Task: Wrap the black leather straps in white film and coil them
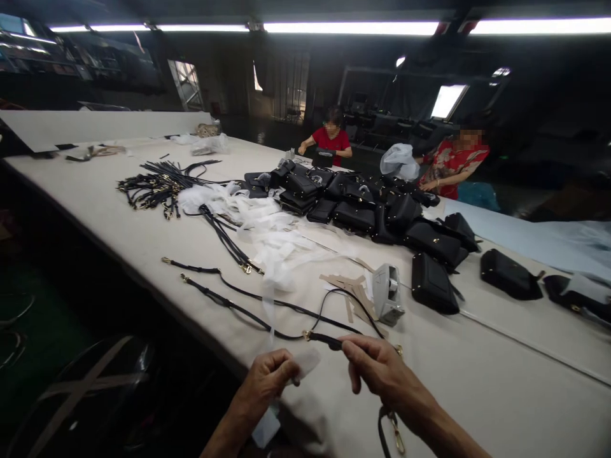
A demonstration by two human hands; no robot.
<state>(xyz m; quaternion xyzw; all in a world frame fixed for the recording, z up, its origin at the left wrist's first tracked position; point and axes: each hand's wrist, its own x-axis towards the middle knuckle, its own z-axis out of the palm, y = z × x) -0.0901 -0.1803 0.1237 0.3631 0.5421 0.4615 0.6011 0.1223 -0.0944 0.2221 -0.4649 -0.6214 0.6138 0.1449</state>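
My left hand (273, 376) is closed, pinching a piece of thin white wrapping film (308, 362) near the table's front edge. Between the thumb and fingers of my right hand (370, 362) is the end of a black bag strap (329, 341) with gold hardware. Two more lengths of black strap (224, 304) run across the table to the left, with gold clasps at their ends. A gold snap hook (398, 436) hangs below my right wrist on a short piece of black strap.
Black handbags (353, 216) are heaped across the middle and right. A grey tape dispenser (389, 294) stands beside brown paper strips (351, 289). Bundled straps (157, 184) and crumpled white film (272, 235) lie left. Two people in red (329, 140) work across the table.
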